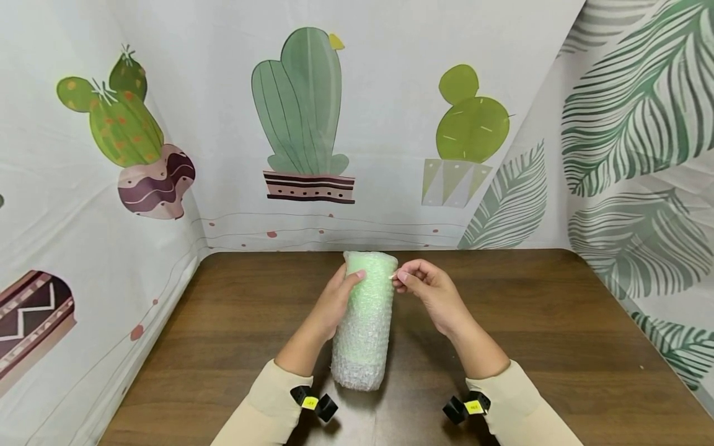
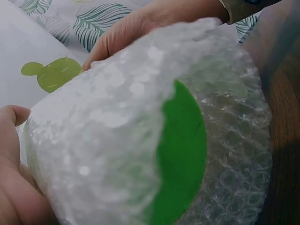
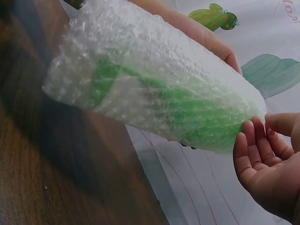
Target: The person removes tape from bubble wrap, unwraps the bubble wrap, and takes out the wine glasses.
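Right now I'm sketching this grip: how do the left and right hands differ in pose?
The left hand grips the bubble-wrapped bundle from its left, while the right hand is at its upper right edge. The left thumb lies over the front; the right thumb sits near its curled fingers, whether pinching anything is unclear. Both hands are bare, below light sleeves.

The bubble-wrapped bundle is filling the room between the forearms. The left hand is blocking its left side, the right hand its far right edge. Right of the bundle, a gap is opening from the near side, with the right wrist camera narrowing it. Bare tabletop is offering passage outside both forearms; printed cloth is bounding the far edge.
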`<action>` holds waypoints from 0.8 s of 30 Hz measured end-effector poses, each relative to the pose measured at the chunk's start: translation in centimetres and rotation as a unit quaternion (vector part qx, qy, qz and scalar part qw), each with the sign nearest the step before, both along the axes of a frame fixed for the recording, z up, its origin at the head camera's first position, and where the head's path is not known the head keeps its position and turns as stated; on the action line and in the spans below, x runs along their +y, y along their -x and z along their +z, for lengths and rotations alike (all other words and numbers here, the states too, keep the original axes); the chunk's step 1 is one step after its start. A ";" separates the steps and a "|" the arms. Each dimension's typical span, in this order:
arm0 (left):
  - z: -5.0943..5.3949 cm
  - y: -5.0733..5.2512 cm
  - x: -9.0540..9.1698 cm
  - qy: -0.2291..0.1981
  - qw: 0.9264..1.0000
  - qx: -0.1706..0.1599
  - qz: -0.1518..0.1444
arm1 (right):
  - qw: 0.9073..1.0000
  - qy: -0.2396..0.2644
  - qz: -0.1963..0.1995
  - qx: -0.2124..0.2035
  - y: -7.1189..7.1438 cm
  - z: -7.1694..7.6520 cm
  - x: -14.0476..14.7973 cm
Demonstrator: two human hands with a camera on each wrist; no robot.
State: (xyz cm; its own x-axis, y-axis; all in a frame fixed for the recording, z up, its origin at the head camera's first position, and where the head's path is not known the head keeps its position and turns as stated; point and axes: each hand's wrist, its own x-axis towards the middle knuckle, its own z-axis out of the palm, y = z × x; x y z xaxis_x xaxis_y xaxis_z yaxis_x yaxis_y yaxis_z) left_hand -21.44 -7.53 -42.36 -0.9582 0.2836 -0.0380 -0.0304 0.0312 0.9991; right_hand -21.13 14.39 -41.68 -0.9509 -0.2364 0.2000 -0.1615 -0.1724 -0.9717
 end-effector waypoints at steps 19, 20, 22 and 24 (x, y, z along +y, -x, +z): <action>-0.1 -0.1 -0.4 -0.014 0.999 0.002 -0.036 | 0.999 0.026 0.021 0.014 -0.3 0.3 0.0; -0.1 -0.1 -0.4 -0.016 0.999 0.002 -0.038 | 0.999 0.027 0.022 0.016 -0.3 0.3 0.0; -0.1 -0.1 -0.4 -0.017 0.999 0.004 -0.042 | 0.999 0.028 0.022 0.017 -0.3 0.4 0.0; -0.1 -0.1 -0.4 -0.019 0.999 0.001 -0.046 | 0.999 0.029 0.022 0.015 -0.3 0.4 0.0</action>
